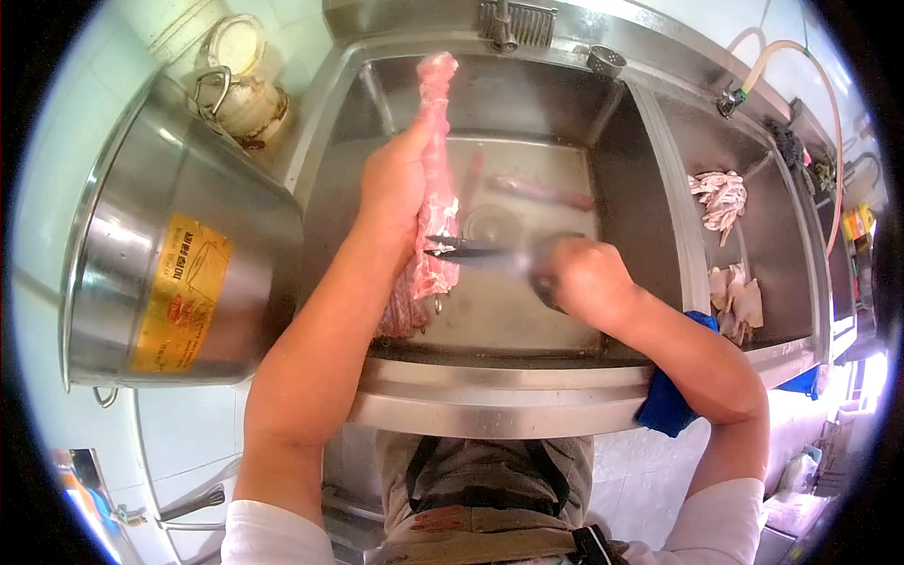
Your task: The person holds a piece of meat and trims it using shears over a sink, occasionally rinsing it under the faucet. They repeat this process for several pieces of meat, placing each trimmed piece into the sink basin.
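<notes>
Over the sink basin (626, 226), my left hand (394, 179) is wrapped round a long, pale pink strip of raw meat (438, 179), shaped like a skinned neck and held lengthwise. My right hand (589, 278) grips a pair of scissors (485, 252) with dark handles, partly smeared by motion. Their blade tips are right at the lower part of the meat, where whitish bits show. Below my left hand, more reddish meat (403, 311) lies at the basin's near left corner. Another long piece of meat (541, 191) rests in the cloudy water.
A large steel pot (188, 169) with a yellow label stands left of the sink. The right basin (697, 141) holds two piles of pale meat pieces (720, 198). A blue cloth (670, 400) hangs over the front edge, and a hose (833, 122) curves at the right.
</notes>
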`<move>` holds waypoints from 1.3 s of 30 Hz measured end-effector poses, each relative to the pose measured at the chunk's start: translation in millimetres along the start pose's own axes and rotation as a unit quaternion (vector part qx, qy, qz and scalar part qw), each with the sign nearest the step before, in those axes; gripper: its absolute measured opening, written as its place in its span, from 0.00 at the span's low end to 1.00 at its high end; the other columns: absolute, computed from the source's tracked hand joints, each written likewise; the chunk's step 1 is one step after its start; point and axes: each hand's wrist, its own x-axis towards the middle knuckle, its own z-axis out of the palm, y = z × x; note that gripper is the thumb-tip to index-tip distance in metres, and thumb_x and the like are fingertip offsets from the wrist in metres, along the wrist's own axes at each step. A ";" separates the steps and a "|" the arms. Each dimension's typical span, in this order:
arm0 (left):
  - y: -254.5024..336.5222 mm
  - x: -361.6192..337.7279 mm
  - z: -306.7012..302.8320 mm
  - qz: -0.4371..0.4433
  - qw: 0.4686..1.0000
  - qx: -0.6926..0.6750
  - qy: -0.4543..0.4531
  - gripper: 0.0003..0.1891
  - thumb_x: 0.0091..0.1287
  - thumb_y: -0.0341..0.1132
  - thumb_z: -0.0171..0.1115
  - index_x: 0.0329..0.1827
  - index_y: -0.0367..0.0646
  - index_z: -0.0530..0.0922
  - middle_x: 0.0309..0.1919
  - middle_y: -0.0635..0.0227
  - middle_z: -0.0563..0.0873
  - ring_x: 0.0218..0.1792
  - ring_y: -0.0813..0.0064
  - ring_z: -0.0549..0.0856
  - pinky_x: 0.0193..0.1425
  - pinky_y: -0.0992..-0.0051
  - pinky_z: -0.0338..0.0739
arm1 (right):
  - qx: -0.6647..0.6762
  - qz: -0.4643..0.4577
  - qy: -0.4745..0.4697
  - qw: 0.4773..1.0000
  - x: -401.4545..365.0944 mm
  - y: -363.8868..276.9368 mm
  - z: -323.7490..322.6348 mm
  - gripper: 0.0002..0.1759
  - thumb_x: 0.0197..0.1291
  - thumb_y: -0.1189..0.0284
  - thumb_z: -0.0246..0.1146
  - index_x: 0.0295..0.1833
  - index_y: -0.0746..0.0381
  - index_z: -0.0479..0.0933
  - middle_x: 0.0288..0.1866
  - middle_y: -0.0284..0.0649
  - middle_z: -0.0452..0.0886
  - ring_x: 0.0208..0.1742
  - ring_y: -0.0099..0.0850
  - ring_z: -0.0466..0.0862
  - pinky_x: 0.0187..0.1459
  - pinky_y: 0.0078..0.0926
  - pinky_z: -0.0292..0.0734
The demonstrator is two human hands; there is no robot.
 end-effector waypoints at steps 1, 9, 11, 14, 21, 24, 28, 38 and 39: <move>-0.5 0.4 -1.0 -0.004 1.000 0.002 0.008 0.24 0.66 0.55 0.61 0.50 0.42 0.81 0.20 0.69 0.78 0.17 0.78 0.75 0.22 0.76 0.70 | 0.000 -0.001 -0.010 1.000 -0.7 1.3 -0.7 0.12 0.49 0.70 0.66 0.28 0.67 0.74 0.27 0.50 0.80 0.29 0.50 0.82 0.34 0.42 0.80; 11.9 -11.6 0.3 -0.038 0.998 -0.046 0.000 0.21 0.67 0.49 0.62 0.47 0.37 0.79 0.19 0.73 0.72 0.16 0.78 0.70 0.20 0.75 0.65 | 0.184 0.053 -0.007 0.982 2.1 5.2 -1.6 0.11 0.52 0.70 0.67 0.33 0.67 0.76 0.30 0.52 0.81 0.33 0.51 0.82 0.35 0.42 0.80; 5.3 -4.4 -4.0 -0.038 0.998 -0.050 -0.027 0.22 0.66 0.51 0.62 0.48 0.39 0.80 0.20 0.71 0.75 0.18 0.78 0.73 0.22 0.76 0.69 | 0.131 0.057 -0.019 0.990 6.1 0.5 -5.1 0.12 0.52 0.70 0.67 0.35 0.67 0.76 0.31 0.53 0.81 0.33 0.51 0.82 0.34 0.42 0.80; 4.4 -6.6 0.7 -0.045 0.997 -0.055 -0.030 0.23 0.65 0.52 0.63 0.49 0.41 0.80 0.21 0.71 0.76 0.19 0.78 0.75 0.23 0.76 0.70 | 0.050 -0.019 0.065 0.996 8.2 -2.7 -7.9 0.13 0.52 0.69 0.66 0.35 0.68 0.74 0.32 0.54 0.80 0.35 0.50 0.83 0.34 0.42 0.80; 2.8 -7.4 -1.9 -0.058 0.996 -0.046 -0.051 0.23 0.64 0.52 0.63 0.50 0.41 0.80 0.22 0.70 0.78 0.20 0.77 0.76 0.24 0.76 0.71 | -0.006 0.027 0.022 0.999 3.4 10.1 5.6 0.11 0.49 0.71 0.67 0.30 0.67 0.74 0.25 0.52 0.79 0.28 0.51 0.82 0.32 0.43 0.80; -0.3 -2.1 0.0 -0.044 0.998 -0.045 -0.027 0.22 0.65 0.52 0.63 0.49 0.41 0.81 0.23 0.71 0.78 0.21 0.78 0.76 0.25 0.77 0.70 | 0.041 0.052 0.019 0.998 2.0 12.8 7.4 0.10 0.47 0.72 0.66 0.30 0.68 0.74 0.25 0.52 0.79 0.28 0.52 0.81 0.33 0.44 0.79; 5.6 -8.5 -2.2 -0.044 0.997 -0.054 -0.034 0.19 0.65 0.49 0.64 0.47 0.41 0.80 0.23 0.73 0.77 0.20 0.80 0.75 0.23 0.77 0.68 | 0.109 0.071 -0.026 0.991 4.0 7.6 -5.1 0.12 0.46 0.73 0.66 0.34 0.69 0.74 0.31 0.54 0.80 0.34 0.53 0.82 0.38 0.45 0.79; 1.3 -6.9 1.4 -0.039 0.997 -0.066 -0.028 0.22 0.63 0.52 0.66 0.50 0.44 0.79 0.20 0.72 0.77 0.17 0.78 0.74 0.23 0.78 0.68 | -0.010 0.034 -0.026 0.999 2.2 3.4 -0.9 0.15 0.55 0.66 0.65 0.32 0.69 0.75 0.30 0.52 0.81 0.32 0.50 0.83 0.36 0.44 0.79; 2.1 -7.5 3.0 -0.041 0.996 -0.070 -0.027 0.22 0.63 0.52 0.66 0.50 0.44 0.79 0.20 0.72 0.77 0.17 0.78 0.74 0.23 0.78 0.68 | -0.007 0.037 -0.020 0.999 1.8 2.6 -3.0 0.14 0.56 0.66 0.64 0.31 0.68 0.75 0.28 0.52 0.81 0.30 0.50 0.83 0.34 0.44 0.79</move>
